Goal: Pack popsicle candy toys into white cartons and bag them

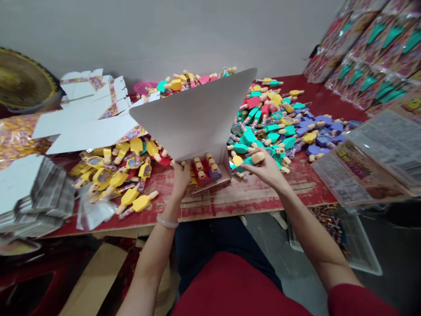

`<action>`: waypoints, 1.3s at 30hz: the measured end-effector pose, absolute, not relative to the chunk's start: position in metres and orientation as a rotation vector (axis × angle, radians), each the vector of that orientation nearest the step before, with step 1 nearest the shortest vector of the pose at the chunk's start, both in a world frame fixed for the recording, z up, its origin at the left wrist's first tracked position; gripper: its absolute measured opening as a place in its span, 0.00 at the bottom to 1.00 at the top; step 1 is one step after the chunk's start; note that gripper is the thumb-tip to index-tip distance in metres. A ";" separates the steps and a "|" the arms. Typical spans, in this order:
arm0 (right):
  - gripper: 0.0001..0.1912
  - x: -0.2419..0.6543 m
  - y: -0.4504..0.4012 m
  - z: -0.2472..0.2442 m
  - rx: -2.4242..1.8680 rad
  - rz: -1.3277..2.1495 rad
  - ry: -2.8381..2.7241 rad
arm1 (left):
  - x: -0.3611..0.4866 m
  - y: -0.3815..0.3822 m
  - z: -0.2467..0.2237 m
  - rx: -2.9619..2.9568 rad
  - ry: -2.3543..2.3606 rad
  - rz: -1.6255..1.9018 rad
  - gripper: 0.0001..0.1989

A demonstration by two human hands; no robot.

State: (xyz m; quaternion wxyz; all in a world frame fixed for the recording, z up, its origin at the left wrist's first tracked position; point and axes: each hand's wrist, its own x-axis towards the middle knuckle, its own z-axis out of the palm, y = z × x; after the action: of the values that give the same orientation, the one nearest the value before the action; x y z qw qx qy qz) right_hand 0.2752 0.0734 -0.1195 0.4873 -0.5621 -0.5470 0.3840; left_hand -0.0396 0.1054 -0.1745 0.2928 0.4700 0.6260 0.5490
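Note:
A small cardboard display box [213, 186] stands on the table in front of me, its large pale lid [197, 125] raised. Inside it sit several toys with beige bear-like heads [198, 166], their bodies yellow, red and purple. My left hand [182, 175] is closed on the box's left side; its fingertips are partly hidden. To the right of the box, my right hand [268, 170] pinches a teal toy with a beige head [245, 163], apart from the box. Loose teal toys [246, 137] lie just beyond that hand.
Yellow toys [118, 177] are heaped at left, purple ones [324, 127] at right. Flat unfolded cartons [88, 118] and a stack of cards [29, 188] lie left. Packaged toys [375, 57] are piled at right, near clear-wrapped packs [365, 162]. A white crate [365, 245] is below.

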 end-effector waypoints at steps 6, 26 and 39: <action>0.12 0.206 0.103 -0.126 -1.397 0.495 -1.903 | -0.040 0.106 -0.174 1.194 1.689 1.426 0.17; 0.16 0.194 0.138 -0.153 -1.589 0.424 -2.047 | -0.038 0.103 -0.171 1.151 1.777 1.413 0.16; 0.23 0.187 0.116 -0.155 -1.901 0.279 -2.056 | -0.037 0.107 -0.157 1.211 1.806 1.363 0.14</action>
State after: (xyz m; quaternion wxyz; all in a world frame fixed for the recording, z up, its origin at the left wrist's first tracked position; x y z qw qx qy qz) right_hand 0.1872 0.1156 -0.1545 0.1628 -0.6665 -0.7209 0.0977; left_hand -0.0374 0.1070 -0.1570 0.2839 0.4524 0.6748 0.5093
